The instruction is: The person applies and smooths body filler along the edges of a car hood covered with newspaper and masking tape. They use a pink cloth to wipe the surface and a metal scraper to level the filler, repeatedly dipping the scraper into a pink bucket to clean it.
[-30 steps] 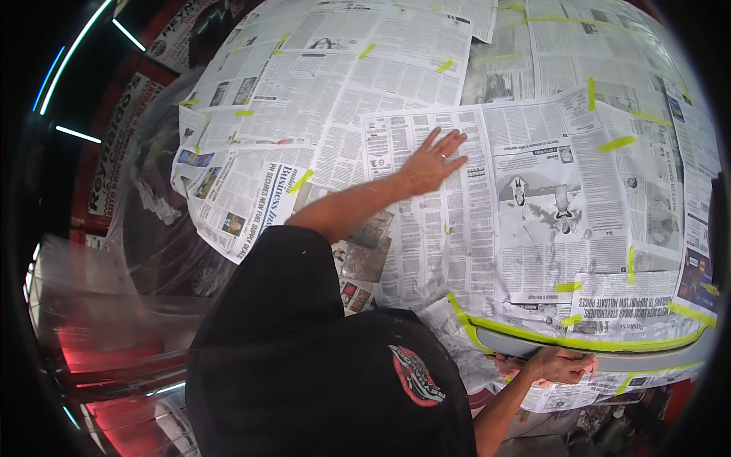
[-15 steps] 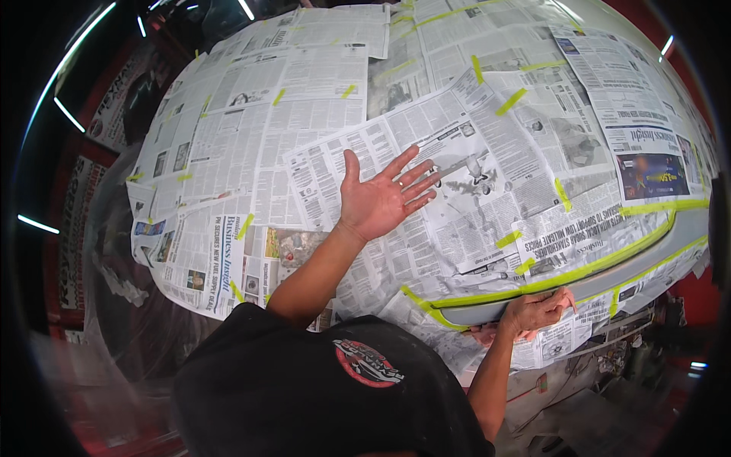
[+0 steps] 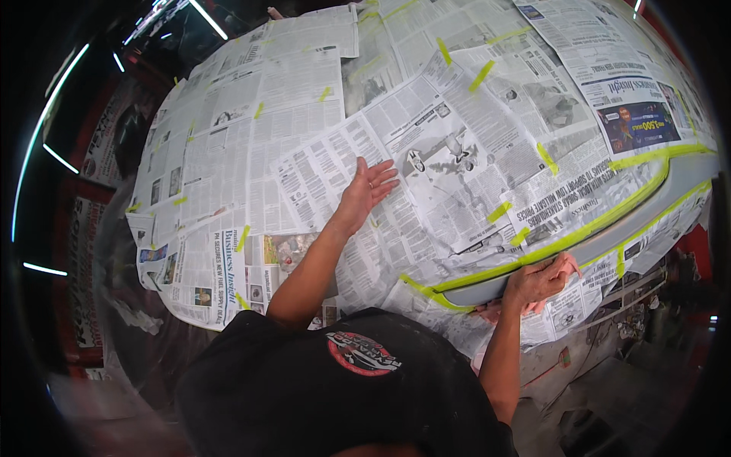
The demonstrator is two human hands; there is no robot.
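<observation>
Left hand (image 3: pixel 367 190) lies spread flat on the taped newspaper (image 3: pixel 426 152) while the right hand (image 3: pixel 539 280) presses a pinkish cloth (image 3: pixel 565 266) along the bare grey strip (image 3: pixel 609 232), so wiping seems underway, needing steady rightward strokes.

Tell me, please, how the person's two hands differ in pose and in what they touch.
The left hand lies flat with fingers spread on the newspaper sheets; the right hand is curled, pressing a pinkish cloth on the bare grey strip. The left hand is higher up the masked surface; the right hand is at its lower edge, beside the yellow-green tape. Both are bare.
</observation>
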